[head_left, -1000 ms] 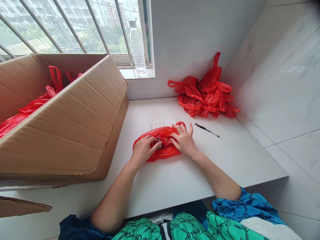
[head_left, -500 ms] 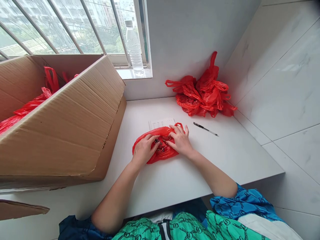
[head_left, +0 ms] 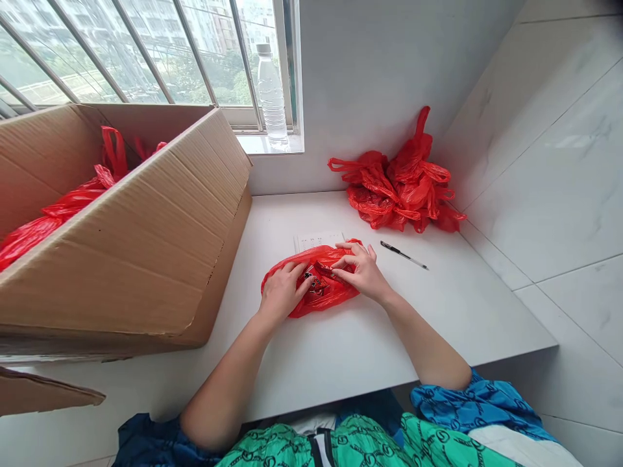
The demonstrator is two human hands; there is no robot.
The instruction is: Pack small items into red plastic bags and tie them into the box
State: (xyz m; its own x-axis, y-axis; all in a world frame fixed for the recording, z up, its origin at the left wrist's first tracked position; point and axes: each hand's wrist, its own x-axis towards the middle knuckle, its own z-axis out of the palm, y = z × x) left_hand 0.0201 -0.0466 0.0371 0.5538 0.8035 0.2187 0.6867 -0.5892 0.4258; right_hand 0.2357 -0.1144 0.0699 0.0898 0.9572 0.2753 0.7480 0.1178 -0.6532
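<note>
While angled inward, the left hand [head_left: 282, 292] and right hand [head_left: 363, 272] seem to pinch a red plastic bag [head_left: 324, 306].

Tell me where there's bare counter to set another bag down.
Widest bare white counter: right of the black pen, below the pile of red plastic bags, up to the tiled wall. Another patch lies between the forearms, before the red bag. Crowded: around that bag, under the left hand and right hand, by the paper sheet and cardboard box.
</note>
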